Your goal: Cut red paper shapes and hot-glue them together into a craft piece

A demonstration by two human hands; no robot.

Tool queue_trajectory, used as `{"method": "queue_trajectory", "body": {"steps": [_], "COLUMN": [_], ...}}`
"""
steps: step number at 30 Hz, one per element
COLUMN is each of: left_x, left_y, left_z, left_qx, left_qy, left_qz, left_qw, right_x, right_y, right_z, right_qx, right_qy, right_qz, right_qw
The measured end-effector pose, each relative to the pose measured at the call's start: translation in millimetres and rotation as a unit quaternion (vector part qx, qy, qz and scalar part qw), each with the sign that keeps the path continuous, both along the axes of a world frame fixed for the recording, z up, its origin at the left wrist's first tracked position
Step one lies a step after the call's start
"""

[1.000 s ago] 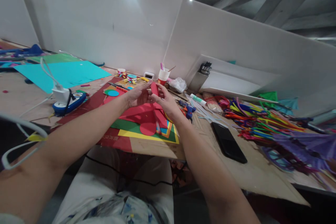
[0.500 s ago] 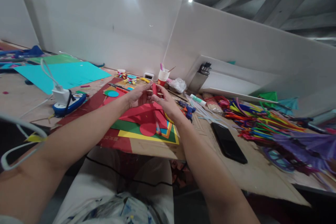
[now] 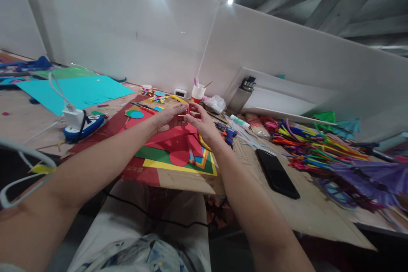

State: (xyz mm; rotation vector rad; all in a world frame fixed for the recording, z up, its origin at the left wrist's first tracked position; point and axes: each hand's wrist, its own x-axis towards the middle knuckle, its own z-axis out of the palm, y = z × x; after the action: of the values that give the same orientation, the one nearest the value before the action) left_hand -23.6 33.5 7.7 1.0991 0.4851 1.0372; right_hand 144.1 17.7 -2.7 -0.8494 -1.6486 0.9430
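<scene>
Both arms reach out over the table. My left hand (image 3: 167, 117) and my right hand (image 3: 202, 123) meet above a stack of coloured paper sheets (image 3: 178, 153) and pinch a small red paper piece (image 3: 188, 109) between their fingertips. The piece shows only as a thin sliver between the fingers. A red sheet with a rounded cut-out lies on top of the stack, with green, yellow and blue sheets beneath it.
A black phone (image 3: 276, 174) lies to the right, beside a pile of coloured pipe cleaners (image 3: 306, 146). A blue glue gun (image 3: 227, 131), a paper cup (image 3: 198, 92) and a metal bottle (image 3: 242, 93) stand behind. A teal sheet (image 3: 76, 89) and a blue-and-white device (image 3: 82, 122) are left.
The red piece showed broad a second ago and now shows only as a narrow sliver between the fingertips. Both hands stayed in place.
</scene>
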Motion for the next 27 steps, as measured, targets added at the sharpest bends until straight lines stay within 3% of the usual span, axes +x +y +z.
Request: {"method": "queue_trajectory", "body": {"steps": [13, 27], "left_x": [0.1, 3.7], "left_y": [1.2, -3.6], "left_z": [1.4, 1.6], "left_qx": [0.015, 0.023], "left_qy": [0.016, 0.038], "left_qz": [-0.005, 0.052], "left_qw": [1.0, 0.998], "right_x": [1.6, 2.5], "right_y": [2.0, -3.2], "right_z": [0.6, 3.6], "right_qx": [-0.084, -0.088], "right_qy": [0.111, 0.091], "right_qz": [0.055, 0.026], "right_qw": [0.989, 0.992]}}
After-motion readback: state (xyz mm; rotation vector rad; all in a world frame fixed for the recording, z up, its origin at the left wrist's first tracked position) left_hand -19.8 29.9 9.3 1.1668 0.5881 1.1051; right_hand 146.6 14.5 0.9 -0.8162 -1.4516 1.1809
